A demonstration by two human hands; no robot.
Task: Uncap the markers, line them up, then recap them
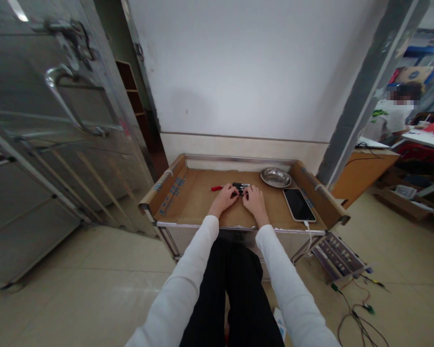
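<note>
On the cardboard-lined top of the cart (198, 212), both hands are close together over a small group of pens. My left hand (227, 198) has its fingers closed on a black pen (240, 194). Facing it, my right hand (253, 201) pinches the other end of that pen, whose ends the fingers partly hide. More black pens (241, 184) lie side by side just beyond the fingertips. A red pen (216, 188) sticks out to the left of the group.
A round metal dish (276, 177) sits at the back right. In front of it lies a phone (299, 205) with a white cable (308, 236) over the front edge. Cardboard sides and a wall bound the cart. A person (398, 113) is far right.
</note>
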